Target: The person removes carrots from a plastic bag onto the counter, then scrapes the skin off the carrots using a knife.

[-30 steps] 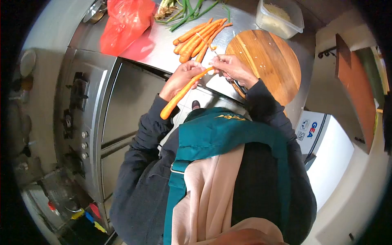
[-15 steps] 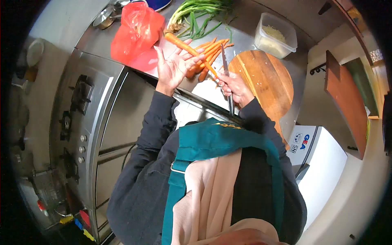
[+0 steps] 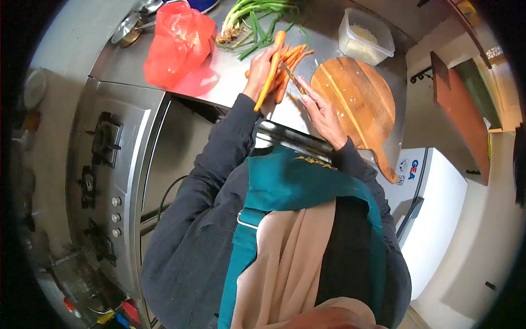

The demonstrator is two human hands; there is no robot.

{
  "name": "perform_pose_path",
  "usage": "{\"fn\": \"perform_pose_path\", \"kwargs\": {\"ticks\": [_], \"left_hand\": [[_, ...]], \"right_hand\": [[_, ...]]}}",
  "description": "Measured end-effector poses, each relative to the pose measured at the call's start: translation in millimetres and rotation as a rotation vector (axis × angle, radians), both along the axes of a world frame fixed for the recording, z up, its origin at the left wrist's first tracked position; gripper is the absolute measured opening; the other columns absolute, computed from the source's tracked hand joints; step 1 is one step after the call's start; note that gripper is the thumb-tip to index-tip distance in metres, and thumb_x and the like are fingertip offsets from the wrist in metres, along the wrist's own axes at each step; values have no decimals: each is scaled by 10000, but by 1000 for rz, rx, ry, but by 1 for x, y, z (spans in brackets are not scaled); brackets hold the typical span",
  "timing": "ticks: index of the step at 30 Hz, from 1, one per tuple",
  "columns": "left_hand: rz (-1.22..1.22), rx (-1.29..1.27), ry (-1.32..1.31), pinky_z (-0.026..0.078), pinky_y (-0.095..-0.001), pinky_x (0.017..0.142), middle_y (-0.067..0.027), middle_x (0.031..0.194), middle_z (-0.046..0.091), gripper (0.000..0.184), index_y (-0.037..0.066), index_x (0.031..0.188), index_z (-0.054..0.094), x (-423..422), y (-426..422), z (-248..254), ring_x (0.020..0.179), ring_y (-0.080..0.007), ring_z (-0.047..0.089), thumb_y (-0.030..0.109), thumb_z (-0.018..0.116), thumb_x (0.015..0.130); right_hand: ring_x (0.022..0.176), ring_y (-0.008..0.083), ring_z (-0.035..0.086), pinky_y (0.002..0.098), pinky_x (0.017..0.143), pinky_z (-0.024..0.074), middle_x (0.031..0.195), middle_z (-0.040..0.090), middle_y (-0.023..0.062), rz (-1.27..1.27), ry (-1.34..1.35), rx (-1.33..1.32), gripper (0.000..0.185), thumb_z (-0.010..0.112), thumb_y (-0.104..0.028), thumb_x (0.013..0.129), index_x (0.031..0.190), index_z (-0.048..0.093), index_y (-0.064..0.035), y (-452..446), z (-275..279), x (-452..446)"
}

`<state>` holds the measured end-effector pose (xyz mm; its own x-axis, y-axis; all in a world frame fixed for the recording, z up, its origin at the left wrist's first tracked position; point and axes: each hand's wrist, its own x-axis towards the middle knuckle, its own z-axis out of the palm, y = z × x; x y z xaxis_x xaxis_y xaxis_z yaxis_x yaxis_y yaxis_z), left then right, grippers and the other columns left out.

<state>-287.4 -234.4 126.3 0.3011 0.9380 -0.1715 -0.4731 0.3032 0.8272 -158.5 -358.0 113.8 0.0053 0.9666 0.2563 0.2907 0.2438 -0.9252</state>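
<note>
A long carrot [image 3: 269, 75] is gripped in my left hand [image 3: 258, 72], its thick end up and its thin end pointing down toward me. My right hand [image 3: 323, 114] holds a knife [image 3: 292, 77], the blade slanting up and left close beside the carrot. Behind both hands several carrots [image 3: 296, 59] lie in a pile on the steel counter. Just right of my right hand is a round wooden board [image 3: 356, 98] with small bits on it.
A red plastic bag [image 3: 179, 46] and a metal pan [image 3: 127, 30] stand at the back left. Green onions [image 3: 253, 22] lie behind the carrots. A clear container [image 3: 366, 37] with pale shreds is at the back right. The stove [image 3: 104, 181] is on the left.
The carrot has swung from a slant across both hands to nearly upright in my left hand, which has closed round it. My right hand has let go of the carrot's thin end and keeps the knife.
</note>
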Motion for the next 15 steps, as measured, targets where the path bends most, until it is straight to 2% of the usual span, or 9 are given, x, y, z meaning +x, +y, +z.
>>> {"fn": "perform_pose_path", "kwargs": {"ticks": [3,5,6,9,10,15], "left_hand": [[-48,-70,-88,327,-191,411,-6,584,447,217,67,819,490,-1,10,-26,500,-77,428,275,511,875],[-254,-153,-228,314,-193,379,-28,625,455,218,51,861,476,-3,19,-38,509,-93,434,265,515,873],[-165,-207,-298,306,-188,345,-31,614,464,203,57,838,478,4,17,-36,470,-96,435,250,538,853],[-101,-164,-244,306,-184,347,-39,626,465,258,42,829,464,12,7,-23,473,-93,435,289,528,867],[-133,-152,-228,298,-183,350,-37,597,454,324,33,806,465,13,10,-26,442,-89,413,347,508,877],[-221,-177,-86,257,-190,337,-28,512,411,394,42,740,463,10,3,-16,376,-84,346,409,477,880]], "right_hand": [[661,205,499,324,642,416,766,520,113,6,-183,103,372,480,-138,891,1262,481,-135,-20,13,-11],[680,232,520,337,646,420,749,509,129,31,-313,2,371,487,-151,888,1258,485,-154,-30,19,-19],[673,255,518,345,639,423,719,488,120,26,-363,-34,372,486,-152,883,1255,489,-165,-33,26,-23],[655,267,510,352,628,423,702,475,119,-7,-354,29,385,480,-160,879,1262,481,-193,-32,24,-26],[650,271,512,353,625,426,705,485,120,-18,-371,43,396,470,-159,877,1269,474,-212,-29,18,-24],[640,273,512,362,615,425,691,482,115,-60,-361,100,403,464,-160,876,1275,466,-221,-19,17,-19]]}}
